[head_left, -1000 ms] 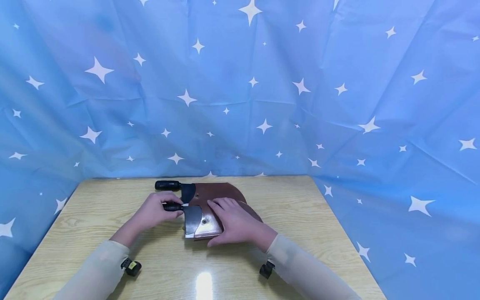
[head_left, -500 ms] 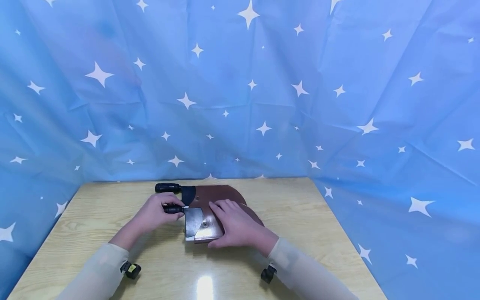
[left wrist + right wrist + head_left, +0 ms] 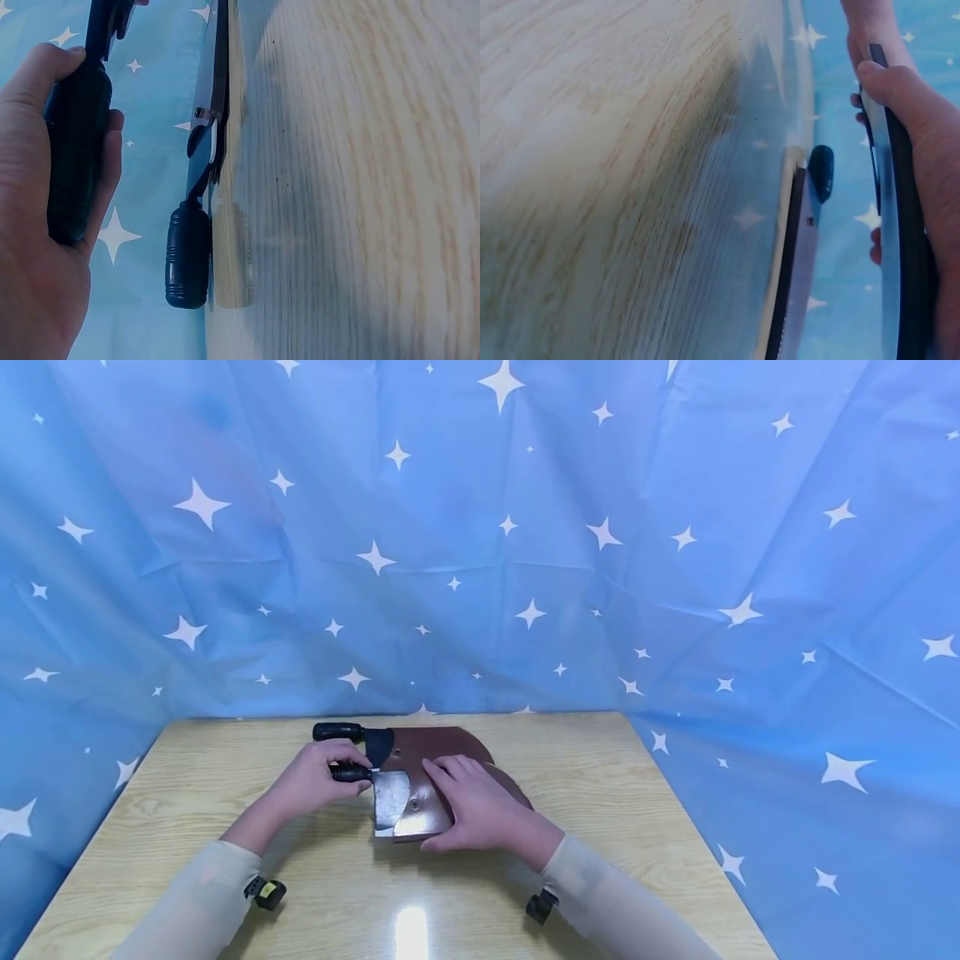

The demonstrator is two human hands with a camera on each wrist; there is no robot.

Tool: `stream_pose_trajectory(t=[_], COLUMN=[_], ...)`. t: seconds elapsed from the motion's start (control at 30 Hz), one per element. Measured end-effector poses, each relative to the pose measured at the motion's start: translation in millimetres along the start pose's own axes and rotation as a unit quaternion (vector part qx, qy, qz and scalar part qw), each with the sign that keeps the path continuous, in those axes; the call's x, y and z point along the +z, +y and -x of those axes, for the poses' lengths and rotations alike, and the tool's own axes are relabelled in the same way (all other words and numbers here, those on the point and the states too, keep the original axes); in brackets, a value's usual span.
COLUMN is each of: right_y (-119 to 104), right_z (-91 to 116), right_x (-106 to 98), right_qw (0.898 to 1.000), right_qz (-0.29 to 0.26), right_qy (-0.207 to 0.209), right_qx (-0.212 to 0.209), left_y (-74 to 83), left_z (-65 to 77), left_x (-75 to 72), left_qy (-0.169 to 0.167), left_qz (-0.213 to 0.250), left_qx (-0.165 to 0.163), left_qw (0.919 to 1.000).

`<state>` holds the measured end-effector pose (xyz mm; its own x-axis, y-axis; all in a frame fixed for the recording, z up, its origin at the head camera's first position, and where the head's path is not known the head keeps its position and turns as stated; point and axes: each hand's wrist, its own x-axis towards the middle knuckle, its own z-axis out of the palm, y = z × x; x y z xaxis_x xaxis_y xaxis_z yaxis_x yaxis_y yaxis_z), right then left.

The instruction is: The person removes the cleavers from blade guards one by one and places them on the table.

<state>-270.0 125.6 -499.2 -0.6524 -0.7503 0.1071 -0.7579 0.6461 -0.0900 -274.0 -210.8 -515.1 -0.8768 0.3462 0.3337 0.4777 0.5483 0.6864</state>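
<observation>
My left hand (image 3: 313, 778) grips the black ridged handle (image 3: 77, 154) of a broad-bladed cleaver, thumb and fingers curled round it. The grey blade (image 3: 390, 800) shows at the mouth of a brown leather sheath (image 3: 426, 818); the rest of it is hidden inside. From the other side my right hand (image 3: 480, 808) holds the sheath, thumb at its near edge and fingers over its top. Both wrist views show this cleaver raised off the table. Behind it a second sheathed cleaver (image 3: 442, 742) lies on the table, its black handle (image 3: 187, 255) pointing left.
Light wood-grain table (image 3: 225, 760) under both hands, with a bright glare spot near its front. A blue star-printed curtain (image 3: 450, 527) stands along the back and sides. A small black wrist camera (image 3: 267, 893) hangs at the left sleeve, another camera (image 3: 540, 907) at the right.
Both hands keep their holds and have barely moved. The glare on the blade and sheath has shifted slightly, and the blade face looks lighter now.
</observation>
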Motion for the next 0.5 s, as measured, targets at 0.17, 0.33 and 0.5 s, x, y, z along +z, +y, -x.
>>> stream_pose_trajectory(t=[0.17, 0.33, 0.5], right_y=[-0.9, -0.6, -0.2], right_z=[0.6, 0.9, 1.0], right_x=[-2.0, -0.9, -0.6], right_qw=[1.000, 1.000, 1.000], right_qz=[0.000, 0.007, 0.007], right_qy=[0.001, 0.003, 0.005], right_qx=[0.000, -0.002, -0.003], left_y=[-0.9, -0.6, -1.0], left_z=[-0.4, -0.5, -0.6], left_x=[-0.1, -0.2, -0.5], left_qy=[0.001, -0.001, 0.002], left_qz=[-0.001, -0.005, -0.012], left_qx=[-0.003, -0.006, 0.002], left_qw=[1.0000, 1.0000, 0.9999])
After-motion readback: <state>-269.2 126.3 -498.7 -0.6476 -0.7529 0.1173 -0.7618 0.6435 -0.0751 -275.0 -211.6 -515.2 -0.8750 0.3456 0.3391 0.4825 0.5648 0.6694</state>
